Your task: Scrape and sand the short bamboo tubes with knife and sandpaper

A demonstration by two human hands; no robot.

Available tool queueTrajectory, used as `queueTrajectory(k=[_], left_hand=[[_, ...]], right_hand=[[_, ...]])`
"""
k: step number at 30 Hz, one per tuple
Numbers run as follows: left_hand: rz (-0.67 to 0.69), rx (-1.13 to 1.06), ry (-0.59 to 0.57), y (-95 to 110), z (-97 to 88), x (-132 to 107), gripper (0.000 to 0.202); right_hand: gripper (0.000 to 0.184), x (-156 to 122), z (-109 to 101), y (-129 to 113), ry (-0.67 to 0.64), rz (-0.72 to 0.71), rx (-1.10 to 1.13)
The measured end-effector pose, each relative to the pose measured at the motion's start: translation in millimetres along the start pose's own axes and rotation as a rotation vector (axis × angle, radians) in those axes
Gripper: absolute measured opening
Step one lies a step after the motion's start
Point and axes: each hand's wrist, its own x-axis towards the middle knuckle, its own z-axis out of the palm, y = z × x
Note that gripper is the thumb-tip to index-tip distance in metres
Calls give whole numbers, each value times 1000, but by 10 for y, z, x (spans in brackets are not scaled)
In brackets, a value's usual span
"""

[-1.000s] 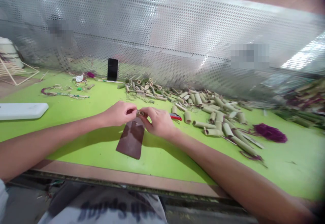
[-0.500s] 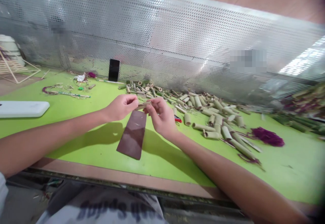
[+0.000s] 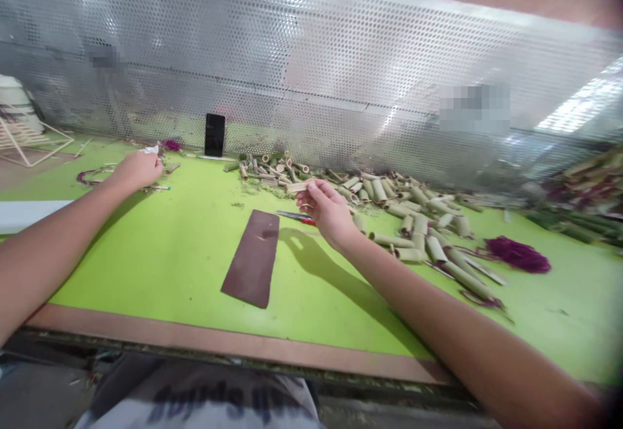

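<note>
Between the thumb and fingers of my right hand (image 3: 328, 211) is a short, pale bamboo piece (image 3: 298, 187), held above the table. My left hand (image 3: 137, 171) reaches out to the far left with its fingers curled, over a thin green-tipped stick (image 3: 163, 188) and bits of scrap. What its fingertips hold, if anything, is hidden. Scissors (image 3: 294, 216) with red handles lie below my right hand, partly covered by it. A dark brown, sandpaper-like sheet (image 3: 250, 260) lies flat in the middle of the green table.
A long pile of cut bamboo tubes (image 3: 421, 224) spreads from the back to the right. Purple yarn (image 3: 518, 255) lies beyond it. A phone (image 3: 215, 135) leans on the perforated metal panel (image 3: 341, 59). At left are a white box-like object (image 3: 29, 215) and a stick frame (image 3: 39, 140).
My left hand has left the bamboo piece and moved far left, to the scrap. My right hand keeps the piece, slightly farther right. The scissors and the sheet's upper end now show more.
</note>
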Motion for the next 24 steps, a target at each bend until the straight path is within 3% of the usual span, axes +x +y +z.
queueTrajectory(k=[4, 10, 17, 24], left_hand=[[-86, 134, -70, -200, 114, 136, 23], [-143, 239, -113, -300, 173, 237, 19], [-40, 260, -61, -191, 95, 96, 20], [93, 279, 6, 47, 89, -32, 21]], right_hand=[[37, -134, 164, -64, -102, 33, -8], [34, -133, 148, -56, -109, 86, 13], [26, -122, 161, -48, -130, 217, 104], [30, -127, 156, -6, -207, 210, 76]])
